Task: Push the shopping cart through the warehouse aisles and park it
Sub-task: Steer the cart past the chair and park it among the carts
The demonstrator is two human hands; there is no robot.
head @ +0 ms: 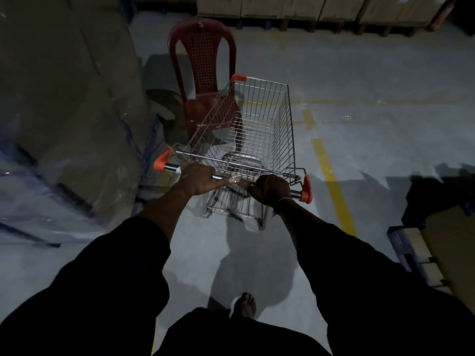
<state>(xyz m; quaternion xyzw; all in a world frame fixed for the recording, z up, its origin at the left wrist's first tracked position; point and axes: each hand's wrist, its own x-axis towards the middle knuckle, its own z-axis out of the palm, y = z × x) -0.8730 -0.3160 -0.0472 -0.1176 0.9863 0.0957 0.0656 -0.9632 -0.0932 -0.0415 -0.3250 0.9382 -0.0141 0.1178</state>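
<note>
Chrome wire made up the shopping cart [259, 129], and from the head view we saw it standing on the grey concrete floor [372, 86] directly ahead of us, its basket holding nothing we could make out. Our left hand [198, 178] gripped the handle bar [169, 167] with fingers curled over it, just inside the orange end cap [162, 159]. Our right hand [271, 188] was wrapped round the same bar, its grip pressed tight just inside the other orange cap [306, 190]. Both arms wore dark sleeves [144, 253].

Beyond our left grip, touching or just beside the cart's far left corner, stood a dark red plastic chair [203, 60]; we could not tell which. Farther left of that grip rose wrapped cardboard stacks [64, 98]. Right of our right grip a yellow floor line [331, 176] ran alongside the cart, and cardboard boxes [437, 253] lay well off to that side. Below our grips a bare foot [247, 304] showed on the floor.
</note>
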